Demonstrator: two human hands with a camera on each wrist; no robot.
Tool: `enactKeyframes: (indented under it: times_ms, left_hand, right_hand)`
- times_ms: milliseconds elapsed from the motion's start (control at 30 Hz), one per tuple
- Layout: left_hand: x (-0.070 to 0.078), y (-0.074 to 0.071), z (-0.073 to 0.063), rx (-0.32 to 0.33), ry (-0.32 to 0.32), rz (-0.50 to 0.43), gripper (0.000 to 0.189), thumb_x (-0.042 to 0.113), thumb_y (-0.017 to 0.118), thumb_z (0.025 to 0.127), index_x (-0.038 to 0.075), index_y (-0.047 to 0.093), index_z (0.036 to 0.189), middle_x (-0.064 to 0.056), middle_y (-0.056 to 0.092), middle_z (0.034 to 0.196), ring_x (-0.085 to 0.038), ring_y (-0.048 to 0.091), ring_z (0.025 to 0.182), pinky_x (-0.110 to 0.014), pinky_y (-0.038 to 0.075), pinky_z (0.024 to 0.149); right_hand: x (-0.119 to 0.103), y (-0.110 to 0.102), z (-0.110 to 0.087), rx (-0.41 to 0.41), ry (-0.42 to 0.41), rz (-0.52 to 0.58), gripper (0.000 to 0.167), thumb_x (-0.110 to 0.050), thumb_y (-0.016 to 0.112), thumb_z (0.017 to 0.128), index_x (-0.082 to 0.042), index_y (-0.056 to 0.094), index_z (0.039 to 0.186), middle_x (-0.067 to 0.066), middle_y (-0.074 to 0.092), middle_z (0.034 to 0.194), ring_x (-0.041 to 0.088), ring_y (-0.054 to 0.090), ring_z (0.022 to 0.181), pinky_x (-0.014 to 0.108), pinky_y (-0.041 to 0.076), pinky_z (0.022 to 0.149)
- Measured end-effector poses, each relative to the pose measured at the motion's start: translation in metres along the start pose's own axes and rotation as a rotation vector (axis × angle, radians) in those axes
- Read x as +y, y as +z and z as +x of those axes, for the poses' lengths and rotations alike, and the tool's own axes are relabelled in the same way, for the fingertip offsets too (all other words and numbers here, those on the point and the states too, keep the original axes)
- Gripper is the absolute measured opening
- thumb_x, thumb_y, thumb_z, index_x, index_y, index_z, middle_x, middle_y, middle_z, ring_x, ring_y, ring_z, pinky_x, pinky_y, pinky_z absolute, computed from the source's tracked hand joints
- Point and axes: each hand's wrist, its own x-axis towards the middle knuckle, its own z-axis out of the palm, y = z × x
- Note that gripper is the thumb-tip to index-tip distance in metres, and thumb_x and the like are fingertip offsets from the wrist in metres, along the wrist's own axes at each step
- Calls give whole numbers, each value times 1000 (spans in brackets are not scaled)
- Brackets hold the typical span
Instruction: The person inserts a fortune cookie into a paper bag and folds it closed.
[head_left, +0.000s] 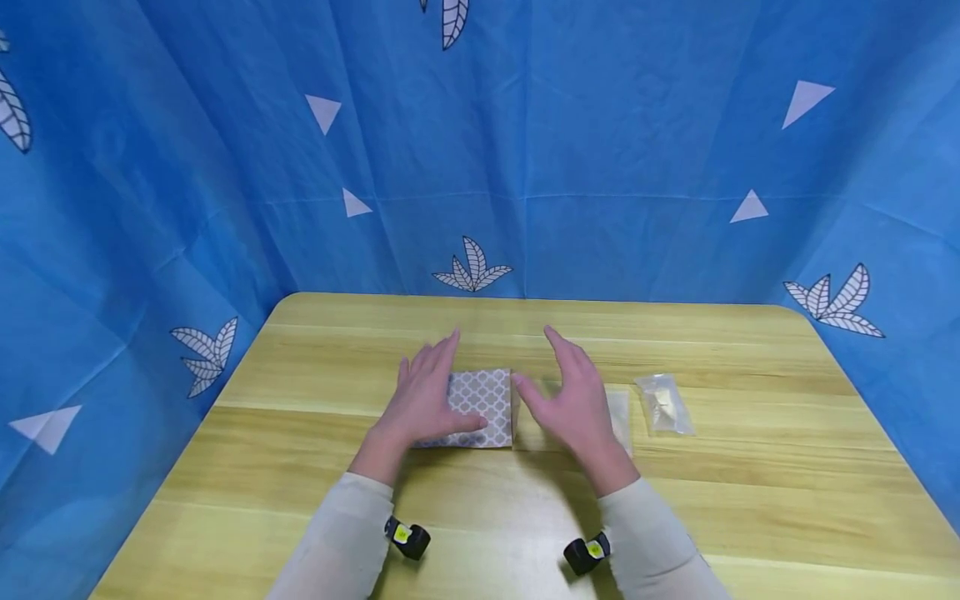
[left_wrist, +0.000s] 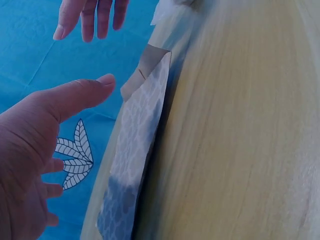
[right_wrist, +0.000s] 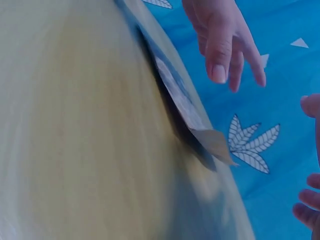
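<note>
A flat paper piece with a grey-and-white lattice pattern, perhaps a folded paper bag [head_left: 483, 396], lies on the table. Brown kraft paper shows at its right end, which stands slightly raised in the left wrist view. My left hand [head_left: 429, 398] hovers above its left part, thumb spread from the fingers, and hides some of it. Just past the brown end, my right hand [head_left: 572, 406] is held in the air with thumb and fingers apart. Under and beside the right hand lies a thin see-through sheet or bag [head_left: 621, 417], partly hidden. Neither hand holds anything.
A small clear plastic bag [head_left: 664, 406] with cream-coloured contents lies to the right of the right hand. The wooden table [head_left: 315, 500] has rounded far corners. A blue curtain [head_left: 615, 167] with leaf and triangle prints hangs behind and along both sides.
</note>
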Motion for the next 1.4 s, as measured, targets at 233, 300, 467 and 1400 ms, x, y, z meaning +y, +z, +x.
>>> enactKeyframes:
  times_ms: [233, 300, 467, 1400]
  left_hand:
    - [-3, 6, 0, -129, -56, 50, 125, 68, 83, 62, 16, 24, 160, -14, 26, 161, -42, 14, 147, -67, 3, 112]
    - [-5, 8, 1, -148, -59, 49, 125, 69, 83, 61, 17, 26, 159, -14, 26, 161, -43, 13, 147, -68, 2, 112]
    - [-6, 14, -1, -168, -52, 23, 126, 70, 83, 58, 16, 30, 158, -13, 27, 160, -43, 14, 146, -67, 1, 111]
    - [-12, 29, 1, -213, 4, -69, 130, 60, 93, 49, 21, 34, 157, -9, 27, 160, -40, 13, 147, -65, -3, 112]
  right_hand:
    - [-3, 19, -5, -39, 40, 37, 79, -47, 75, 86, -17, 42, 152, 10, 59, 122, 28, 58, 108, 46, 51, 84]
    - [-3, 23, -7, -50, 48, 44, 78, -45, 76, 85, -16, 44, 150, 9, 59, 114, 26, 58, 101, 43, 51, 81]
    - [-3, 32, -13, -81, 52, 49, 72, -40, 78, 85, -14, 50, 146, 7, 59, 103, 22, 57, 92, 39, 50, 75]
    - [18, 38, -21, -184, 107, 87, 28, -17, 76, 85, -10, 73, 112, -1, 54, 78, 17, 50, 72, 35, 45, 64]
